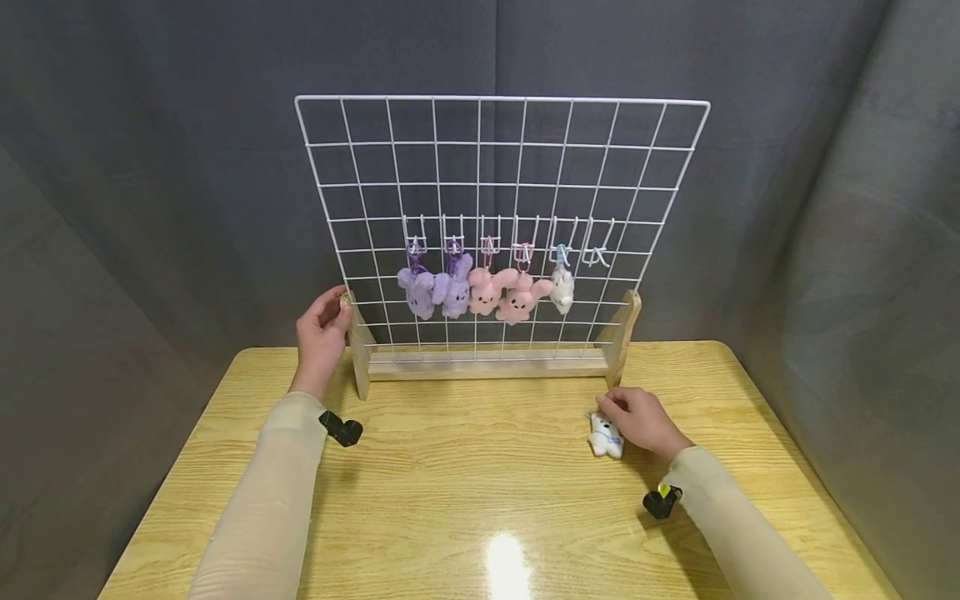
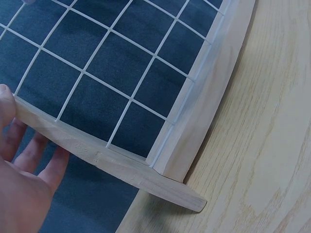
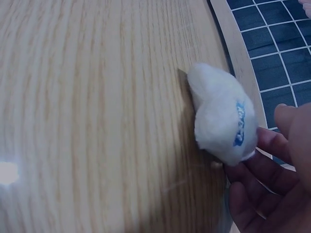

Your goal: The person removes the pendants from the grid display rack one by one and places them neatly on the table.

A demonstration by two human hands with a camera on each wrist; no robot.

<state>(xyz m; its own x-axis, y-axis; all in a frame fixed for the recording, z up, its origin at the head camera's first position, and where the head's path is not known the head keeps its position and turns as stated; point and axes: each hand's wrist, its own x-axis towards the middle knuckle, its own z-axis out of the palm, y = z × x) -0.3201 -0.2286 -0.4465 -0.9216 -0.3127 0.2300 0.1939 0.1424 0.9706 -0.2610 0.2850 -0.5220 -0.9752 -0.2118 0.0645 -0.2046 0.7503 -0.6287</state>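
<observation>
My left hand (image 1: pixel 322 337) grips the left wooden upright (image 2: pixel 97 155) of a white wire grid rack (image 1: pixel 480 185), thumb on one side and fingers behind. Low over the tabletop at the front right, my right hand (image 1: pixel 643 419) holds a small white plush charm (image 3: pixel 221 114) by its upper end. That plush has a blue band across its body, and its belly side shows in the head view. The fingers (image 3: pixel 267 174) partly pass behind it in the right wrist view.
Several plush charms hang from hooks on the grid: purple ones (image 1: pixel 420 293), pink ones (image 1: pixel 517 300) and a white one (image 1: pixel 562 289). Another white hook (image 1: pixel 597 254) sits at the right end. The rack stands at the back of the wooden table (image 1: pixel 450 483), before grey curtains (image 1: pixel 187 167).
</observation>
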